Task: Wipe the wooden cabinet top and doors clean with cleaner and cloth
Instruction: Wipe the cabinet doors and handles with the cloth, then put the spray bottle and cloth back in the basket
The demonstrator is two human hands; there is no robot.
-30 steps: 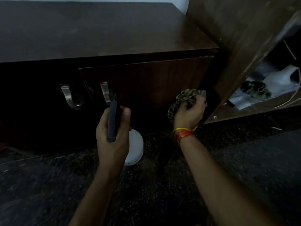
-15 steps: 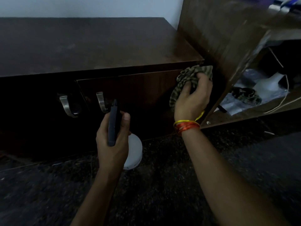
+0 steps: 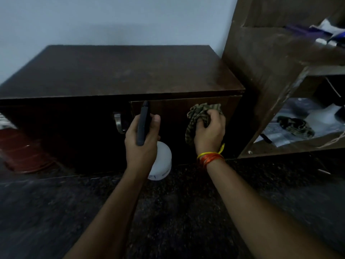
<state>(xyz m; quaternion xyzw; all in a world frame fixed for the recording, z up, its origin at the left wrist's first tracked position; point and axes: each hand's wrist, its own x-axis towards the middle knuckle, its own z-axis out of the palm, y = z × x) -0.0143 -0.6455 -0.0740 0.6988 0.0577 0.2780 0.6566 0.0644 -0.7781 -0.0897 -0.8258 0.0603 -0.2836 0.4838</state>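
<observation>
in the head view the left hand (image 3: 142,142) was wrapped around a white spray bottle (image 3: 160,161), whose dark trigger head's long axis pointed toward 12 o'clock at the cabinet door (image 3: 171,116). at 3 o'clock from it, the right hand (image 3: 210,133) had fingers bunched on a crumpled striped cloth (image 3: 197,116) against the dark, glossy wood door. half a second before, the cloth sat higher, at the door's upper right corner under the cabinet top (image 3: 121,71).

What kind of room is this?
Probably a room in a home: a low dark wooden cabinet stands against a plain wall, beside open shelves cluttered with papers and cloth.
</observation>
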